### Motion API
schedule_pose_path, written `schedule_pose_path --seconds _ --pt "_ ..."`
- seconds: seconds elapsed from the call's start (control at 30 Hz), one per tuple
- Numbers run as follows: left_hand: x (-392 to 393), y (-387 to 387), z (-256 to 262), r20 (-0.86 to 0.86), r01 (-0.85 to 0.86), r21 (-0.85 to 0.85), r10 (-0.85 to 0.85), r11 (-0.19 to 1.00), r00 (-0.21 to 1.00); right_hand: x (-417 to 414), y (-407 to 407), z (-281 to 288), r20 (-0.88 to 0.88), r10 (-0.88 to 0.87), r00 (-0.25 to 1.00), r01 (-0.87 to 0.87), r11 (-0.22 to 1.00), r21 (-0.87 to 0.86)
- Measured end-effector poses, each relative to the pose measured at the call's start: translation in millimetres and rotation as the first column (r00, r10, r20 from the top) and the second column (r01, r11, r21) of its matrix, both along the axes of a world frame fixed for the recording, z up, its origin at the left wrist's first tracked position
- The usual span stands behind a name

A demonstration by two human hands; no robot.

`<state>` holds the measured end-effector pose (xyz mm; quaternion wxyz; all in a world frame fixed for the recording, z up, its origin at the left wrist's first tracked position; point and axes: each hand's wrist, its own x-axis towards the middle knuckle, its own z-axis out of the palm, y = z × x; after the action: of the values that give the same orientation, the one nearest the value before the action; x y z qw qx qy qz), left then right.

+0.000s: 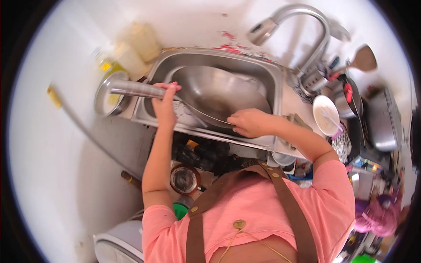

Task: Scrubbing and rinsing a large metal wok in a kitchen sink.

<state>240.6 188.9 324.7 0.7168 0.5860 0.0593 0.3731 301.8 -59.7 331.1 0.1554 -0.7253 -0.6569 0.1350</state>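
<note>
A large metal wok (220, 88) lies tilted in the stainless steel sink (278, 98), its thick metal handle (136, 89) pointing left over the sink's edge. My left hand (167, 100) is closed around the handle close to the pan. At the wok's near right rim is my right hand (248, 122), its fingers curled at the edge; whether it grips the rim itself or a cloth or sponge hidden under the fingers, I cannot tell. Below the wok, part of a pale, shiny item shows in the sink.
A curved faucet (320, 26) rises behind right, near a perforated utensil holder (314, 82). A white bowl (325, 115) and pots stand at the right. Left are a metal bowl (113, 93), a yellow liquid bottle (110, 65) and pale plastic jugs (143, 42). A wall borders the left.
</note>
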Motion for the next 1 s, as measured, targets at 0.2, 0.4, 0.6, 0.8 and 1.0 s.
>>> schedule_pose_path --seconds 0.2,0.4,0.6,0.8,1.0 --pt "-5 5 -46 0.059 -0.035 -0.384 0.063 0.923 0.996 5 39 5 -0.214 0.077 0.974 -0.158 0.907 -0.390" --pt "-2 7 -83 0.063 -0.085 -0.522 0.137 0.849 0.989 42 146 36 -0.237 0.120 0.964 -0.138 0.989 -0.061" --pt "-7 5 -129 -0.085 -0.319 -0.135 0.310 0.938 0.947 32 344 45 -0.215 0.195 0.957 -0.156 0.971 0.184" --pt "4 -7 -117 -0.049 -0.255 -0.055 0.253 0.965 0.966 46 465 7 0.339 0.331 0.881 -0.300 0.943 -0.140" --pt "-5 -6 -116 -0.055 -0.256 -0.167 0.250 0.952 0.967 30 504 -29 0.336 0.356 0.872 -0.209 0.892 -0.401"
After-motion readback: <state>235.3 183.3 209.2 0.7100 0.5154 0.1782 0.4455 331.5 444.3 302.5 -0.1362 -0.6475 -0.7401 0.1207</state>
